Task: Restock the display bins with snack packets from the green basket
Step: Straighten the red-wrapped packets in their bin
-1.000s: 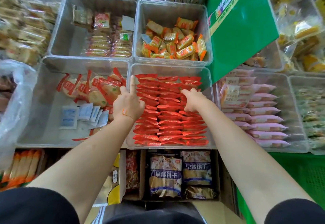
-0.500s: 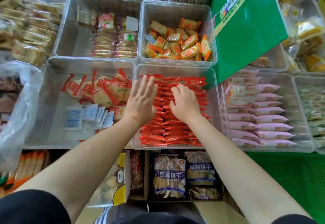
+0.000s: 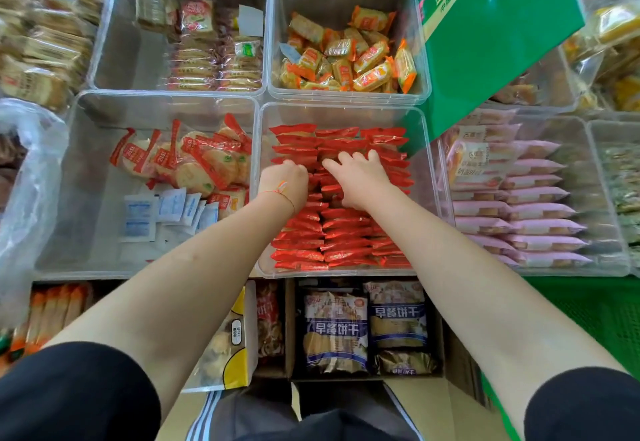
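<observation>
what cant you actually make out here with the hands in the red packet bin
Head view only:
- Left hand fingertips: curled down out of sight, so whether they grip a packet is unclear.
- Red packets under the right hand: covered by both hands.
- Green basket: cut off by the right edge; contents unseen.
- Print on the red packets: too small.

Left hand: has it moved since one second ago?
Yes. The left hand sat over the bin's left wall with its index finger raised; now it lies inside the clear bin, knuckles curled onto the red packets, closer to the right hand.
</observation>
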The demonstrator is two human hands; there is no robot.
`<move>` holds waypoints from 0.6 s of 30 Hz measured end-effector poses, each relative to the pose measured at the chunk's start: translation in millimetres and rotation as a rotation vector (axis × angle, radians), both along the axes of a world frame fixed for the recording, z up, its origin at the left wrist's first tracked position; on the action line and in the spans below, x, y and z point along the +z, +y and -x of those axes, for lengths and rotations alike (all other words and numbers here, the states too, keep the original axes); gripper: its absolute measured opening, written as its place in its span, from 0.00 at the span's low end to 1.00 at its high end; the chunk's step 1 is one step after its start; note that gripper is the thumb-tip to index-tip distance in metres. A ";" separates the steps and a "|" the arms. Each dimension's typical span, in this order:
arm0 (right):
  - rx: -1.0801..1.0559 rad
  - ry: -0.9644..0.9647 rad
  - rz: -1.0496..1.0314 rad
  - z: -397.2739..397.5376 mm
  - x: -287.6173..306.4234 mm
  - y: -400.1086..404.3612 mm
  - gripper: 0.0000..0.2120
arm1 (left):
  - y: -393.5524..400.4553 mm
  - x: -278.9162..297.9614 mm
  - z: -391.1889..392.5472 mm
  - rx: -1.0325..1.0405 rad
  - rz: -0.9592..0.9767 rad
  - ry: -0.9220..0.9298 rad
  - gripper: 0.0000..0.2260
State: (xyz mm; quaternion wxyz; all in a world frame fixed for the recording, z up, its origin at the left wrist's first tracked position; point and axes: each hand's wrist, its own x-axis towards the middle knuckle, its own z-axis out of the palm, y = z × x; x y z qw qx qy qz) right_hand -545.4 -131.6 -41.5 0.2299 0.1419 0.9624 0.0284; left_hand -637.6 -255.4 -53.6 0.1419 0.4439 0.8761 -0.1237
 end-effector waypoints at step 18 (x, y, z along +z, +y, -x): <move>-0.087 0.105 -0.156 -40.5 16.5 -17.6 0.12 | -36.2 7.7 -18.6 -0.179 -0.074 0.062 0.12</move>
